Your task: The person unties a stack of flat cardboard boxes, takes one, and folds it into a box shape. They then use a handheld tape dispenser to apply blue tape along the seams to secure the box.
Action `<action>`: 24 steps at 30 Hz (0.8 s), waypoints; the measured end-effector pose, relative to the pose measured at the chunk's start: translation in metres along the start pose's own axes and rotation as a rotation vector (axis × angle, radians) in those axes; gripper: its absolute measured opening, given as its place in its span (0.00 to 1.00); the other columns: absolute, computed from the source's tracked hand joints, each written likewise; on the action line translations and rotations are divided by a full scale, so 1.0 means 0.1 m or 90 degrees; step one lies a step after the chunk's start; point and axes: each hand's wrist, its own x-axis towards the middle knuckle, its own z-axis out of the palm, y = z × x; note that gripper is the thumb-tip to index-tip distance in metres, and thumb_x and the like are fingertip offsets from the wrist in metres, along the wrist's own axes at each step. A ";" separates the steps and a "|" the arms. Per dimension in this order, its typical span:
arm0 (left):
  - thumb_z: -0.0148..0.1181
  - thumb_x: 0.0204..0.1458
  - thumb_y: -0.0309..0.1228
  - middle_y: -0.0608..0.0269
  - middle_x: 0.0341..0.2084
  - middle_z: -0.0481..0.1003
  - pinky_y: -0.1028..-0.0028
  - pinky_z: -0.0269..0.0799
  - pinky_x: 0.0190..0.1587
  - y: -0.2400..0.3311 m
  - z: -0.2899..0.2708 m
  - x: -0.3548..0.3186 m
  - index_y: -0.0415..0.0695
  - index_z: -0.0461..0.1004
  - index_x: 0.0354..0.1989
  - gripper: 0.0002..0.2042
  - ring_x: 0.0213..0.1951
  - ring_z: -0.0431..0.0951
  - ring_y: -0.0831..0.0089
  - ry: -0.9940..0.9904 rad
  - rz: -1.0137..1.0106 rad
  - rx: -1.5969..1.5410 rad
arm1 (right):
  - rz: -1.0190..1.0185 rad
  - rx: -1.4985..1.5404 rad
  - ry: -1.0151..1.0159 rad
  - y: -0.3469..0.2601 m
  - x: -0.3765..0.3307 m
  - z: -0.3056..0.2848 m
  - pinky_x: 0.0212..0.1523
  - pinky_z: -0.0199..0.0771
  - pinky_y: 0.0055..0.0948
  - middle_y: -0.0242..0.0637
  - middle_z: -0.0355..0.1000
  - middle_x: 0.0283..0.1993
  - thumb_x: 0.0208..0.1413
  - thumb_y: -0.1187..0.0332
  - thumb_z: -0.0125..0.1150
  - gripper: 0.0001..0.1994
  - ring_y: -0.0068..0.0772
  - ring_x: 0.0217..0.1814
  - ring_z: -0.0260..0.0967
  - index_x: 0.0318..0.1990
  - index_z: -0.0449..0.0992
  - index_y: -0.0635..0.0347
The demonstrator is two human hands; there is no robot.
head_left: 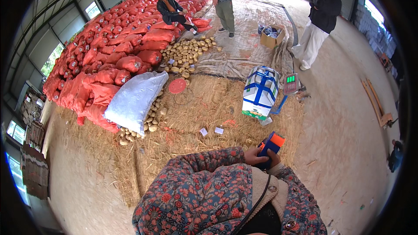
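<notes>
Mostly packages, head view only. White carton (260, 92) with blue strapping stands on the straw (209, 104), centre right, a green patch at its lower edge. Just right of it, a small scale display (290, 83) with green lit digits on a blue stand. Brown open cardboard box (271, 38) sits farther back on the tarp (244, 48), dark rolls beside it. Big stack of red mesh sacks (109, 48) fills the left side, up to the back wall. White woven sack (135, 98) lies slanted against the red ones, loose potatoes (150, 122) spilling under its lower edge. Second potato pile (187, 52) at the tarp edge. Round red lid (177, 85) flat on the straw near that pile. Two small white paper slips (211, 131) on the straw, near the hands.

Hands at lower centre, close to the chest, floral sleeves. Blue and orange handheld tool (270, 145) is between them, raised over the straw, well short of the white carton. Right hand (273, 159) wraps the tool's lower part, closed on it. Left hand (252, 156) touches the tool's left side, fingers curled; full grip cannot be told.

Three other people stand or sit at the back, apart from the hands.
</notes>
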 end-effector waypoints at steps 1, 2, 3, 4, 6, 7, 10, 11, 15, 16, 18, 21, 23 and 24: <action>0.57 0.49 0.53 0.60 0.27 0.76 0.71 0.72 0.34 -0.01 0.01 0.00 0.38 0.72 0.37 0.25 0.31 0.77 0.71 0.021 0.000 0.006 | -0.004 0.000 0.004 0.00 0.00 0.00 0.43 0.75 0.35 0.40 0.73 0.40 0.51 0.52 0.58 0.24 0.37 0.40 0.73 0.46 0.70 0.65; 0.57 0.49 0.53 0.60 0.28 0.76 0.71 0.72 0.34 -0.02 0.01 0.00 0.38 0.72 0.38 0.25 0.31 0.77 0.71 0.020 0.016 -0.009 | -0.006 -0.001 0.007 0.00 0.00 0.00 0.43 0.75 0.35 0.40 0.73 0.40 0.51 0.52 0.58 0.24 0.37 0.40 0.73 0.46 0.70 0.65; 0.57 0.49 0.53 0.60 0.28 0.76 0.71 0.72 0.34 -0.02 0.01 0.00 0.38 0.72 0.38 0.25 0.32 0.77 0.71 0.015 0.015 -0.023 | -0.011 0.003 0.001 -0.01 -0.01 0.01 0.43 0.75 0.35 0.40 0.73 0.39 0.51 0.53 0.58 0.24 0.37 0.39 0.73 0.46 0.70 0.65; 0.57 0.49 0.53 0.60 0.28 0.76 0.71 0.72 0.34 -0.01 0.00 0.01 0.38 0.72 0.38 0.26 0.32 0.77 0.71 0.001 0.012 -0.037 | -0.004 -0.002 0.009 -0.01 -0.01 0.01 0.44 0.75 0.34 0.41 0.73 0.40 0.51 0.53 0.58 0.24 0.37 0.41 0.73 0.46 0.70 0.66; 0.57 0.52 0.48 0.62 0.33 0.75 0.73 0.71 0.38 0.00 -0.02 0.01 0.38 0.69 0.44 0.24 0.35 0.74 0.75 -0.024 -0.019 -0.003 | -0.002 0.004 0.006 -0.02 -0.02 0.01 0.47 0.74 0.34 0.42 0.73 0.42 0.50 0.55 0.58 0.24 0.38 0.43 0.72 0.47 0.70 0.67; 0.56 0.53 0.46 0.63 0.35 0.74 0.74 0.71 0.40 0.01 -0.03 0.02 0.38 0.68 0.47 0.23 0.37 0.73 0.77 -0.035 -0.041 0.021 | -0.005 -0.005 0.008 -0.03 -0.02 0.01 0.47 0.74 0.34 0.42 0.73 0.42 0.50 0.55 0.58 0.24 0.38 0.43 0.72 0.47 0.70 0.67; 0.56 0.53 0.46 0.63 0.35 0.74 0.74 0.71 0.41 0.03 -0.03 0.04 0.38 0.68 0.47 0.23 0.37 0.73 0.77 -0.045 -0.057 0.028 | -0.016 -0.003 0.017 -0.04 -0.03 0.00 0.46 0.74 0.34 0.41 0.73 0.41 0.51 0.55 0.58 0.23 0.37 0.42 0.73 0.47 0.70 0.66; 0.56 0.53 0.46 0.63 0.36 0.74 0.74 0.71 0.41 0.03 -0.02 0.05 0.38 0.68 0.48 0.23 0.38 0.73 0.77 -0.049 -0.042 0.005 | -0.011 0.001 0.021 -0.04 -0.03 0.00 0.44 0.75 0.34 0.40 0.73 0.40 0.51 0.55 0.58 0.22 0.36 0.40 0.73 0.46 0.70 0.65; 0.56 0.54 0.45 0.62 0.37 0.74 0.74 0.71 0.42 0.08 0.00 0.06 0.38 0.67 0.49 0.23 0.38 0.73 0.77 -0.058 -0.024 -0.042 | -0.034 0.024 0.006 -0.04 -0.04 -0.05 0.43 0.75 0.35 0.40 0.73 0.39 0.51 0.56 0.58 0.21 0.36 0.39 0.73 0.46 0.70 0.64; 0.56 0.54 0.45 0.62 0.37 0.74 0.74 0.71 0.42 0.10 0.00 0.06 0.38 0.67 0.50 0.23 0.39 0.73 0.76 -0.059 -0.031 -0.048 | -0.018 0.016 0.023 -0.03 -0.03 -0.07 0.43 0.75 0.35 0.40 0.73 0.39 0.51 0.56 0.58 0.21 0.36 0.39 0.73 0.46 0.70 0.64; 0.56 0.54 0.44 0.62 0.38 0.74 0.74 0.70 0.43 0.14 0.00 0.05 0.38 0.66 0.51 0.24 0.39 0.73 0.76 -0.076 -0.033 -0.067 | -0.012 0.032 0.010 -0.01 0.00 -0.11 0.44 0.75 0.36 0.41 0.73 0.40 0.51 0.57 0.58 0.22 0.37 0.39 0.73 0.47 0.70 0.64; 0.56 0.54 0.45 0.62 0.38 0.74 0.74 0.70 0.43 0.21 -0.02 0.03 0.39 0.65 0.52 0.24 0.40 0.73 0.76 -0.085 -0.032 -0.095 | 0.001 0.059 -0.018 0.04 0.06 -0.17 0.46 0.75 0.37 0.42 0.73 0.41 0.52 0.58 0.58 0.21 0.38 0.41 0.73 0.48 0.69 0.64; 0.56 0.54 0.45 0.62 0.39 0.74 0.74 0.70 0.43 0.23 -0.02 0.02 0.39 0.65 0.53 0.24 0.40 0.73 0.77 -0.082 -0.036 -0.103 | 0.010 0.039 0.014 0.07 0.09 -0.20 0.46 0.74 0.35 0.41 0.73 0.41 0.52 0.57 0.58 0.21 0.37 0.42 0.73 0.47 0.70 0.65; 0.56 0.54 0.45 0.62 0.39 0.74 0.74 0.70 0.43 0.24 -0.02 0.02 0.40 0.65 0.53 0.24 0.40 0.73 0.77 -0.080 -0.039 -0.101 | 0.022 0.032 0.037 0.08 0.10 -0.21 0.46 0.74 0.34 0.41 0.73 0.41 0.51 0.57 0.59 0.21 0.36 0.42 0.73 0.47 0.70 0.65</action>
